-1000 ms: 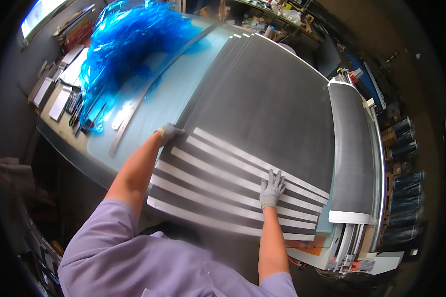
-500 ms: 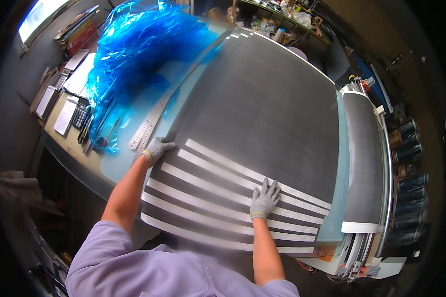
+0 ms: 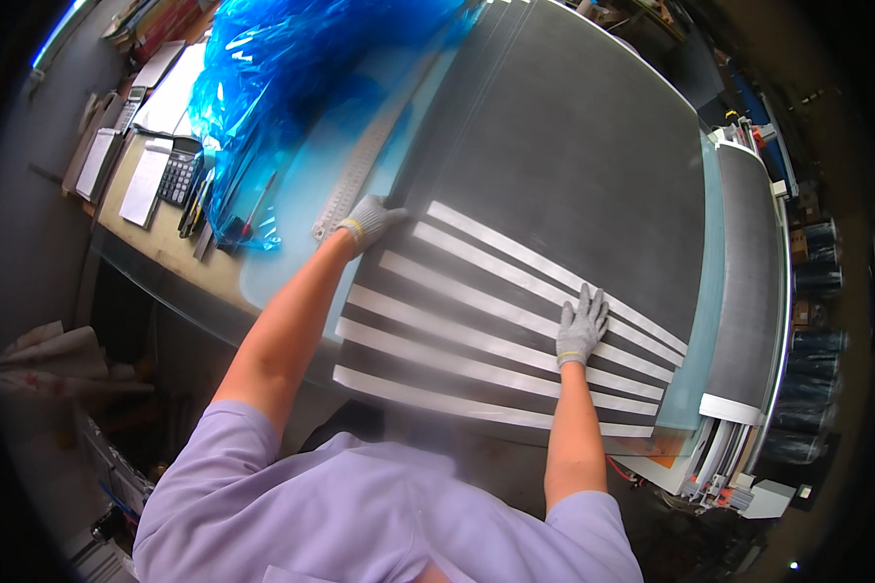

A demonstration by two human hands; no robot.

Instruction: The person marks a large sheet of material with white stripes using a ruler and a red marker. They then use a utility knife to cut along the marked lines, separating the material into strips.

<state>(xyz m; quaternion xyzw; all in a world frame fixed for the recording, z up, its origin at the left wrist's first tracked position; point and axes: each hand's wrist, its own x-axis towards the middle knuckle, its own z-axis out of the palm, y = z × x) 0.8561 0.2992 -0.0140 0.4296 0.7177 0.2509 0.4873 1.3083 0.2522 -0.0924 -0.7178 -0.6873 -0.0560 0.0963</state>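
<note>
Large dark grey sheets (image 3: 564, 146) lie on the table, their near ends stepped so that several pale stripes (image 3: 476, 340) show across them. My left hand (image 3: 371, 222), in a grey knit glove, is at the left edge of the sheets. Its thumb reaches over the top and its fingers bend around the edge, partly hidden. Gloved as well, my right hand (image 3: 582, 328) lies flat on the striped near part toward the right, fingers spread. A metal ruler (image 3: 360, 165) lies just beyond my left hand.
Crumpled blue plastic film (image 3: 292, 87) heaps at the far left. Beside it are a calculator (image 3: 178, 177) and a paper pad (image 3: 146, 185). To the right stands a machine with a dark, curved sheet (image 3: 749, 282) over it. Dark rolls (image 3: 813, 364) stand farther right.
The whole view has shifted, so the sheets and both hands appear higher and farther right. Both hands stay at about the same spots on the sheets.
</note>
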